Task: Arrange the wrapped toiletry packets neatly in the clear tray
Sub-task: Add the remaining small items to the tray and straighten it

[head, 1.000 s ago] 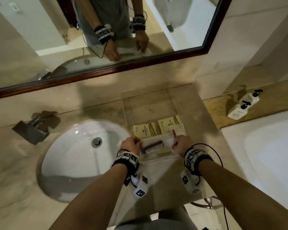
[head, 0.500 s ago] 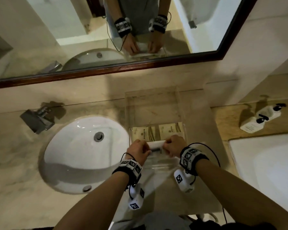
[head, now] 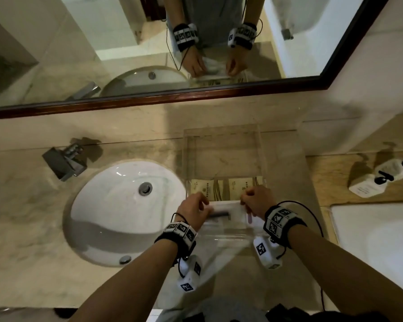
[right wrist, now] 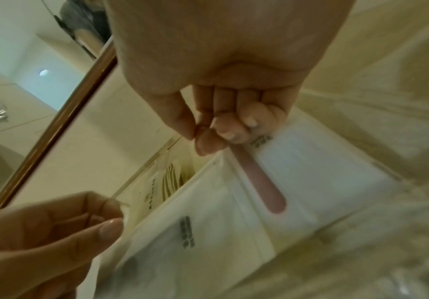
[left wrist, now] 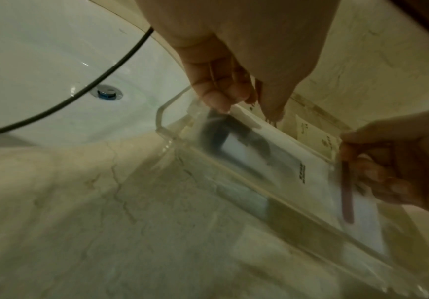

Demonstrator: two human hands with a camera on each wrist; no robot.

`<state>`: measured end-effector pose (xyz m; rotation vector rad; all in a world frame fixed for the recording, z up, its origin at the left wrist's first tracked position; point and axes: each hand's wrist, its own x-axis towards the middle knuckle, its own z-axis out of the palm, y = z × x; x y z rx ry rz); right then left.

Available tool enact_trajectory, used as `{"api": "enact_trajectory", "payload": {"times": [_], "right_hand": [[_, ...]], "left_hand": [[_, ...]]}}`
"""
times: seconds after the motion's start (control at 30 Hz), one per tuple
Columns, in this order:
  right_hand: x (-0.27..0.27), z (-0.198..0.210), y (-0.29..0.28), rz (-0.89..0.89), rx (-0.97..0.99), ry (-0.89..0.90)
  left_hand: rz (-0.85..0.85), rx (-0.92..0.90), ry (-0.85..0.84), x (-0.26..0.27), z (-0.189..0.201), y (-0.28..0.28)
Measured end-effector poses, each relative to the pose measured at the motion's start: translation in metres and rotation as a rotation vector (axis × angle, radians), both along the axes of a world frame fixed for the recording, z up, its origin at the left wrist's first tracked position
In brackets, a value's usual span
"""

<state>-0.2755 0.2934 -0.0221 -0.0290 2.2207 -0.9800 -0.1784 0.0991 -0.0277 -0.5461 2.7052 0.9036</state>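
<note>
Your left hand pinches the left end of a white wrapped packet that shows a dark item inside; your right hand pinches the right end, where a pink stick-shaped item shows through a wrapper. The packet sits between your hands at the near edge of the clear tray, partly inside it. Two beige packets lie flat side by side in the tray just beyond your fingers. The tray stands on the marble counter, right of the white basin.
</note>
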Motion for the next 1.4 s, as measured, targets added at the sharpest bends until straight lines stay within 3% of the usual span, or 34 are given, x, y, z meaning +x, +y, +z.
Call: {"api": "enact_trajectory", "payload": {"times": [0.13, 0.33, 0.5, 0.63, 0.87, 1.07, 1.23, 1.33, 1.4], "right_hand": [[-0.012, -0.001, 0.001, -0.007, 0.155, 0.091], [-0.011, -0.003, -0.006, 0.026, 0.270, 0.119], [-0.014, 0.003, -0.010, 0.083, 0.256, 0.196], [-0.017, 0.006, -0.017, 0.115, 0.232, 0.248], [-0.010, -0.008, -0.018, 0.109, 0.264, 0.252], [-0.011, -0.008, -0.014, 0.049, 0.180, 0.208], [-0.023, -0.007, 0.010, -0.191, 0.131, 0.280], [-0.024, -0.007, 0.029, -0.269, 0.202, 0.288], [-0.021, -0.013, 0.039, -0.311, 0.226, 0.268]], "left_hand": [[0.115, 0.012, 0.018, -0.002, 0.003, -0.017], [0.131, 0.002, -0.063, -0.006, 0.001, -0.027], [-0.102, -0.091, 0.054, -0.022, 0.004, -0.026], [-0.295, -0.128, 0.030, -0.047, 0.004, -0.009], [-0.301, -0.247, -0.098, -0.056, -0.009, 0.000], [-0.226, -0.153, -0.019, -0.053, -0.012, -0.006], [0.044, -0.054, 0.057, -0.049, -0.004, -0.037], [0.251, -0.060, 0.002, -0.039, -0.005, -0.055], [0.294, -0.081, -0.105, -0.029, -0.009, -0.061]]}}
